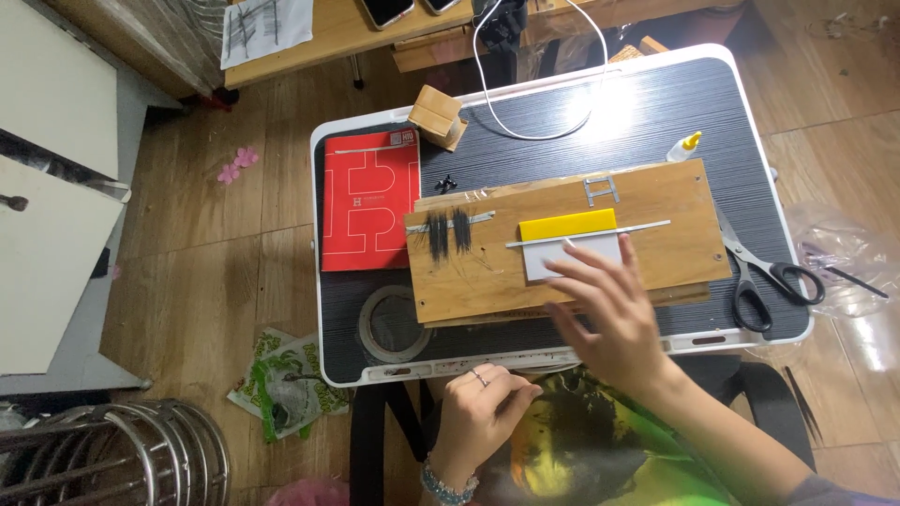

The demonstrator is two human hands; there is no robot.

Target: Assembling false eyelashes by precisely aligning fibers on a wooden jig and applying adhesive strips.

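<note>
Both hands: my right hand (609, 314), fingers spread, touches the white card (572, 260), long axis crosswise; my left hand (483, 408) rests loosely curled, farther off.

A: Where does the one view sit?

B: On the person's head, looking almost straight down on the desk (656, 103) from above, near enough that it fills the middle of the frame.

A: Which way does it face?

B: Away from the body: the lap lies at the bottom edge, the far table (328, 33) at the top, with floor (216, 272) down both sides.

A: Any second view to share with?

B: None, only this one.
</note>
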